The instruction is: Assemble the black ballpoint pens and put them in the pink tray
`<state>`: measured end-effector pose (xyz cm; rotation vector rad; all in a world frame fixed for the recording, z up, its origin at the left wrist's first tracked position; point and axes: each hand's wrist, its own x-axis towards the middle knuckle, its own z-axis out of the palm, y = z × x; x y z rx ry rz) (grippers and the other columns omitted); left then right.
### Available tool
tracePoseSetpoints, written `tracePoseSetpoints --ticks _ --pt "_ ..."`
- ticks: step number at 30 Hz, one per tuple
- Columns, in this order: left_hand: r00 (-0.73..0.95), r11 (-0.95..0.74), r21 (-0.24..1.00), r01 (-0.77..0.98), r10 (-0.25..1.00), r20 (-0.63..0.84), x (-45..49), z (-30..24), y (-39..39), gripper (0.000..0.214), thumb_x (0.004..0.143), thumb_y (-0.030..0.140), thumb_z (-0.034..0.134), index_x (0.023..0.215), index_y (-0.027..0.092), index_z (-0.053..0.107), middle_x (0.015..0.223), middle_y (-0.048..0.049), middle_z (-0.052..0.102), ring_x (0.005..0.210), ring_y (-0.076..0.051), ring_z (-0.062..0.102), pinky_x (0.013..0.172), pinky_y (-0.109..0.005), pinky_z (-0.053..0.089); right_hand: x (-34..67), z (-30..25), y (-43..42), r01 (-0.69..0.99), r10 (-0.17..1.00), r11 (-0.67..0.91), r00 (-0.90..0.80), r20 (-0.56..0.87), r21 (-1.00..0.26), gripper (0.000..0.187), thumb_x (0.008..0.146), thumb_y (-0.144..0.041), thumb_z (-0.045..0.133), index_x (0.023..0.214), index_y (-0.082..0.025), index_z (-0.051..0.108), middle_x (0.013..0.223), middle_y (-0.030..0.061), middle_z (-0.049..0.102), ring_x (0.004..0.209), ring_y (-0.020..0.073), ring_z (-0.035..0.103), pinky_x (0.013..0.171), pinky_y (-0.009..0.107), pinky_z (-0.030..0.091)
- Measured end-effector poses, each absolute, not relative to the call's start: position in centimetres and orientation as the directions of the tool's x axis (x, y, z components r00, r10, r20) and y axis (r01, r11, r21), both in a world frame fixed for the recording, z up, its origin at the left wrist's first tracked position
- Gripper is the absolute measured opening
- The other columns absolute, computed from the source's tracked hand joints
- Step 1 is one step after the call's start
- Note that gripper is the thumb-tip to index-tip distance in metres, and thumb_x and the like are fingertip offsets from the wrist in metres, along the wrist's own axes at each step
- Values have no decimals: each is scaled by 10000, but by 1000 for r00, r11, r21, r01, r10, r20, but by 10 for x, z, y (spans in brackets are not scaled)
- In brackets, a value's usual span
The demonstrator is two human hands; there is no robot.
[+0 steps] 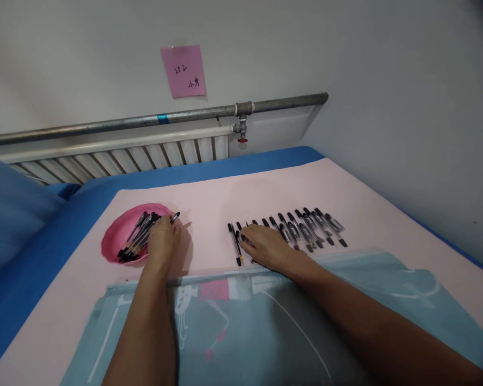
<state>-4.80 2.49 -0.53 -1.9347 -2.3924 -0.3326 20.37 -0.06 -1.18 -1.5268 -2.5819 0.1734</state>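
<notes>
On the cloth (209,212), leftmost pen (234,244): just left of the right hand (268,245), long axis pointing away from the body, far end leaning left.
Row (307,234): runs rightward, partly hidden by that hand.
Right hand: nearer; fingers bent low, grip unclear.
Left hand (162,239): closed on another pen (176,217) at the bowl.
Bowl (113,236): well left, with pens inside.

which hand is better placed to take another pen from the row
The right hand, I'd say: it sits low over the left part of the pen row, so it would hardly need to reach. The left hand is off at the bowl, farther away.
</notes>
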Motion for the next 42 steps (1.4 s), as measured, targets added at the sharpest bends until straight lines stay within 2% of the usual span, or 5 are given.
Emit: tracePoseSetpoints --ticks 13,42 --pt "-220 202 125 971 963 154 -48 -5 25 288 824 267 408 1013 110 557 942 -145 655 888 -270 614 719 -312 440 205 -15 0 856 872 490 -482 89 -163 154 852 -229 438 862 -156 573 848 63 612 781 166 546 631 251 294" --pt "-219 199 132 971 961 167 -48 -7 26 287 820 256 389 996 113 565 941 -150 656 875 -267 618 708 -312 441 204 -11 -1 866 879 476 -475 45 -153 153 870 -226 416 853 -157 552 847 60 603 776 153 541 620 243 286"
